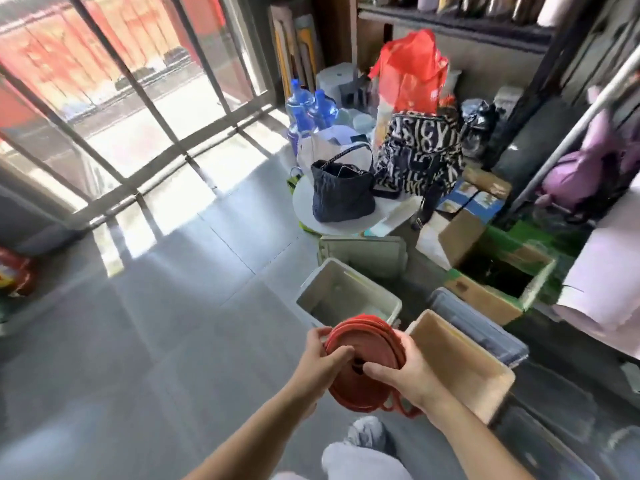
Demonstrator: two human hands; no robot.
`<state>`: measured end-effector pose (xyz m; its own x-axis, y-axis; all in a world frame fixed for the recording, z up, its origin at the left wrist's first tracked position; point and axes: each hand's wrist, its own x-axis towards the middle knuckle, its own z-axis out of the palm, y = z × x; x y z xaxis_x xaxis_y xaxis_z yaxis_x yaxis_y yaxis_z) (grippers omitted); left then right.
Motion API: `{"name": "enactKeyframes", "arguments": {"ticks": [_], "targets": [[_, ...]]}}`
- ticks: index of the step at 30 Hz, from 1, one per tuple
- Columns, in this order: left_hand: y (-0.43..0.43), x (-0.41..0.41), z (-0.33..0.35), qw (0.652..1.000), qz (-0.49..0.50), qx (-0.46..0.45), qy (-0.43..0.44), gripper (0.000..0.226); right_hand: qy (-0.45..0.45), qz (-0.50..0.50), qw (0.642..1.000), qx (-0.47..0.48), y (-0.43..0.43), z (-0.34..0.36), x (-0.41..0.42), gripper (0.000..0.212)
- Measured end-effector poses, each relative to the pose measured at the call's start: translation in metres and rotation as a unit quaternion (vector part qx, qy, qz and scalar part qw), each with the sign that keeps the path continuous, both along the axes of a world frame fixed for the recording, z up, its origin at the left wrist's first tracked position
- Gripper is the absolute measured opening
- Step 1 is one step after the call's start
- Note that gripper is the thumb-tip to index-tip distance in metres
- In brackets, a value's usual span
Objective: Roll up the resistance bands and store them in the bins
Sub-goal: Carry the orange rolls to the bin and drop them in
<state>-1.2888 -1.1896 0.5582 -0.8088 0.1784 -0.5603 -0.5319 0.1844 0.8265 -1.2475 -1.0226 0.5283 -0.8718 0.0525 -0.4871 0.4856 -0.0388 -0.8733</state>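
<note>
Pale trouser legs (360, 459) and a grey shoe (369, 433) show at the bottom edge, with both bare forearms reaching forward above them. Between the hands sits a red resistance band (356, 389), wound into a flat round coil with a small hole at its middle and one loose loop hanging at its lower right. It is held in the air, tilted with its face toward the camera.

The left hand (320, 358) grips the coil's left edge, thumb laid across the face and fingers curled behind. The right hand (412, 370) grips the right edge the same way, its thumb pointing at the hole.

Just beyond the coil a white bin (337, 284) stands open on the grey floor (173, 323); the coil's top covers the bin's near rim in this view. A tan bin (460, 358) stands open just beside the right hand, with a clear lidded box (485, 330) behind it and a green cardboard box (485, 299) farther right. Well beyond, a black handbag (343, 195) and a patterned bag (420, 154) stand together.
</note>
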Motion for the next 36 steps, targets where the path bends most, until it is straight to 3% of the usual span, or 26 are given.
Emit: {"name": "enactKeyframes", "arguments": {"ticks": [5, 10, 18, 22, 31, 36], "targets": [[-0.016, -0.115, -0.093, 0.998, -0.054, -0.011, -0.033, 0.056, -0.043, -0.050, 0.998, -0.002, -0.024, -0.096, -0.098, 0.074], [-0.024, -0.207, -0.240, 0.993, -0.102, -0.023, -0.058, 0.055, -0.073, -0.103, 0.992, 0.001, -0.039, -0.237, -0.173, 0.074], [-0.008, -0.302, -0.470, 0.974, -0.189, -0.014, -0.124, 0.071, -0.117, -0.188, 0.975, -0.012, -0.035, -0.485, -0.254, 0.070], [-0.002, -0.335, -0.552, 0.947, -0.275, -0.053, -0.158, 0.064, -0.133, -0.213, 0.968, -0.001, -0.036, -0.578, -0.275, 0.077], [0.016, -0.359, -0.671, 0.944, -0.280, -0.095, -0.148, 0.052, -0.230, -0.169, 0.957, 0.050, -0.028, -0.666, -0.290, 0.091], [0.016, -0.365, -0.676, 0.926, -0.315, -0.201, -0.056, 0.080, -0.282, -0.066, 0.920, 0.264, -0.032, -0.668, -0.284, 0.097]]}}
